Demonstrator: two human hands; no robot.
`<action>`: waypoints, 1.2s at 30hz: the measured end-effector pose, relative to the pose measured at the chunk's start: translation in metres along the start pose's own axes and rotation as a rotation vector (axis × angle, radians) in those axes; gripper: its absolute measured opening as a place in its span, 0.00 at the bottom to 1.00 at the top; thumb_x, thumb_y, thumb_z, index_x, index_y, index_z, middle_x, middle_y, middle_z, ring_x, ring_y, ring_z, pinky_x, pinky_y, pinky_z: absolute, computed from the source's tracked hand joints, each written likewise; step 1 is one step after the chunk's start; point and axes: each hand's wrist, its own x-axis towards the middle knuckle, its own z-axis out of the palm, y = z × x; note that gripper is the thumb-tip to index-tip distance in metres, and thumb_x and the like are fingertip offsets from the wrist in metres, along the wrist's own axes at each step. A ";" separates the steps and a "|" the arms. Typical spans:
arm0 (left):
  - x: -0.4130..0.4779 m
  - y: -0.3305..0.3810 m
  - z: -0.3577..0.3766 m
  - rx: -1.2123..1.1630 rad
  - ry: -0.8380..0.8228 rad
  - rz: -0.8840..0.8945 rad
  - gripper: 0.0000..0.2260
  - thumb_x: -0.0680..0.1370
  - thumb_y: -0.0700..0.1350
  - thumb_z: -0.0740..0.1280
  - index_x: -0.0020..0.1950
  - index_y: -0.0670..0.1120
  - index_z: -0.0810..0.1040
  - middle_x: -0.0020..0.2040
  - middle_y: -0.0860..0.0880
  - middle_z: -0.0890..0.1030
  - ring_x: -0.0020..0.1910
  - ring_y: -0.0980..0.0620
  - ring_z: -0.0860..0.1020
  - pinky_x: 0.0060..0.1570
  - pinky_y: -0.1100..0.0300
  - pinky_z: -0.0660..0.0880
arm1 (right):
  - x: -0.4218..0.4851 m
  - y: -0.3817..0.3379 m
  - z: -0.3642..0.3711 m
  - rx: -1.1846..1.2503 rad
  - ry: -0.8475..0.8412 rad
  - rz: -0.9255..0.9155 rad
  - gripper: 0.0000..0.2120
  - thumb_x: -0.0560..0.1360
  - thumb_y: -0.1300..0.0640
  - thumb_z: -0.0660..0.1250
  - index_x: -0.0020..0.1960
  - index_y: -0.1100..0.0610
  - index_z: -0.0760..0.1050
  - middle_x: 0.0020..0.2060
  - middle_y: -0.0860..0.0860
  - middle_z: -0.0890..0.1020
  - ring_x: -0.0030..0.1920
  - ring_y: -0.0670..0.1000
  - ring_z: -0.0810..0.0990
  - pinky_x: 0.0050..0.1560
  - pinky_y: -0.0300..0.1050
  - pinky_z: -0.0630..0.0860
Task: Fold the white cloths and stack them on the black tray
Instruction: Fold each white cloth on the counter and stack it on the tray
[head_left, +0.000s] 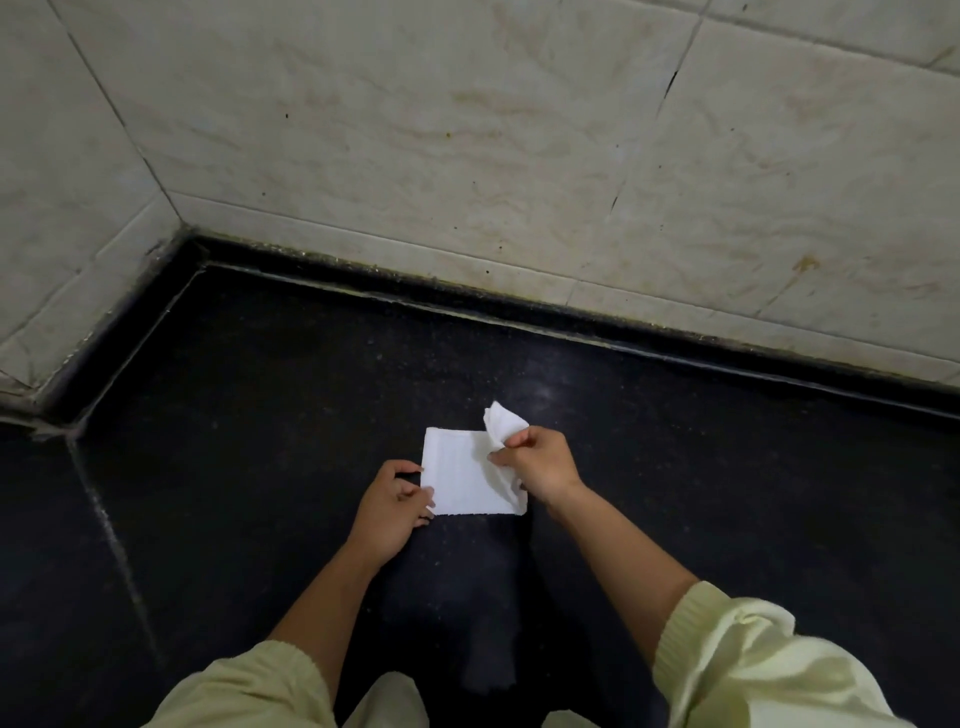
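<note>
A white cloth (460, 475) lies mostly flat on the black speckled counter (260, 415). My left hand (392, 512) pinches its lower left corner, thumb on top. My right hand (540, 465) grips the cloth's right side and lifts it, so a bunched flap stands up above the fingers. No black tray is in view.
A pale tiled wall (467, 156) rises behind the counter and turns a corner at the left. A raised black lip (519, 312) runs along the wall's base. Pale yellow sleeves (753, 665) cover my forearms at the bottom.
</note>
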 end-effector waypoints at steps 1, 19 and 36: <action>0.000 0.000 0.000 -0.022 0.003 -0.004 0.13 0.79 0.39 0.66 0.61 0.44 0.69 0.43 0.44 0.82 0.40 0.52 0.81 0.37 0.66 0.76 | 0.000 -0.001 0.007 -0.015 -0.005 0.005 0.10 0.69 0.65 0.73 0.37 0.56 0.72 0.38 0.51 0.77 0.36 0.48 0.76 0.30 0.39 0.72; 0.007 -0.001 -0.006 -0.048 -0.024 -0.078 0.09 0.81 0.42 0.61 0.61 0.44 0.71 0.43 0.44 0.80 0.39 0.52 0.80 0.41 0.61 0.79 | -0.004 0.010 0.073 -0.334 -0.122 -0.064 0.06 0.73 0.59 0.68 0.49 0.59 0.78 0.42 0.50 0.80 0.45 0.47 0.76 0.45 0.38 0.71; 0.010 0.022 0.004 0.455 0.145 -0.008 0.20 0.72 0.44 0.74 0.62 0.41 0.74 0.51 0.45 0.79 0.47 0.50 0.78 0.48 0.57 0.76 | 0.009 0.033 -0.005 -0.140 0.080 0.124 0.01 0.71 0.60 0.68 0.41 0.55 0.79 0.39 0.54 0.84 0.45 0.55 0.83 0.51 0.54 0.81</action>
